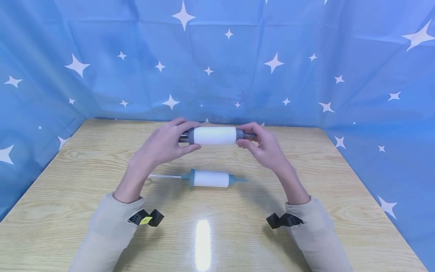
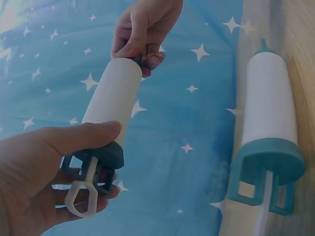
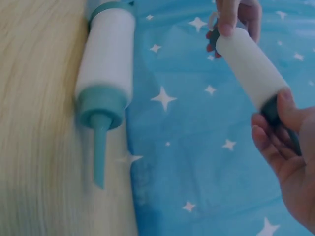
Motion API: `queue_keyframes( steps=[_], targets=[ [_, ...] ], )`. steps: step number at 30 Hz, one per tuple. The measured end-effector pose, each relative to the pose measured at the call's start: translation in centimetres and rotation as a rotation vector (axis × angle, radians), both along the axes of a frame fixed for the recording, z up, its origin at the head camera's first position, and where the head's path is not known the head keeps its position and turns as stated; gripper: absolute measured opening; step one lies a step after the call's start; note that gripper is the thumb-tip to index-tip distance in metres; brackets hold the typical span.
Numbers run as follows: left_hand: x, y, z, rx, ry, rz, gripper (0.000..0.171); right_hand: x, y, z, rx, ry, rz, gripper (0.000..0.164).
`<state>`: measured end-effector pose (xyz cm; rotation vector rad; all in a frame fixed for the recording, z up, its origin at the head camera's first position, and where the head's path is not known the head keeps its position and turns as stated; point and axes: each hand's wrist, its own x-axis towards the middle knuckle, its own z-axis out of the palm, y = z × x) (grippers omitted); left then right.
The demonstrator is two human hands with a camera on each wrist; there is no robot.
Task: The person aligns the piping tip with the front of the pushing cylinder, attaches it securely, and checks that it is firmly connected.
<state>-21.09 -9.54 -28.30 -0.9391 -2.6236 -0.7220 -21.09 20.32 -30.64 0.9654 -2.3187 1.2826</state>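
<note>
A syringe (image 1: 215, 136) with a white barrel and dark grey-blue ends is held level between both hands, raised over the far part of the table. The left hand (image 1: 170, 139) grips its flanged end, thumb on the barrel; the plunger's pale ring (image 2: 82, 198) sits close behind the flange's finger loops. At the other end, the right hand (image 1: 259, 145) pinches the nozzle collar (image 3: 269, 111) between thumb and fingers. A second syringe (image 1: 211, 178), white with teal ends, lies on the table nearer the body. Its plunger rod (image 1: 165, 176) is pulled far out to the left.
The wood-grain table (image 1: 238, 234) carries a bright light reflection near its front. A blue curtain with white stars (image 1: 217, 49) hangs behind and along both sides. Black wrist cameras (image 1: 147, 218) are strapped over the pale sleeves (image 1: 108, 226).
</note>
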Motion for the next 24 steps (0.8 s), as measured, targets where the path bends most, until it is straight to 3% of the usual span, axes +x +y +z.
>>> queue_keyframes(
  steps=[4,9,12,20,24],
  targets=[
    [-1.0,0.0,-1.0,-0.009,-0.066,0.008,0.056,-0.8,0.5,-0.7,0.107,-0.049,-0.07,0.034],
    [-2.0,-0.2,-2.2,-0.013,-0.078,0.04,0.054,-1.7,1.4,-1.5,0.235,-0.064,-0.157,0.015],
    [-2.6,-0.1,-3.1,-0.012,-0.063,0.048,0.052,-2.1,1.6,-1.9,0.274,-0.095,-0.17,0.009],
    [-3.8,0.6,-5.8,-0.07,-0.108,0.048,0.05,-2.9,1.8,-3.4,0.454,-0.131,-0.191,0.011],
    [-4.0,0.8,-6.8,-0.076,-0.132,0.054,0.051,-3.0,1.8,-3.9,0.515,-0.208,-0.168,0.013]
  ],
)
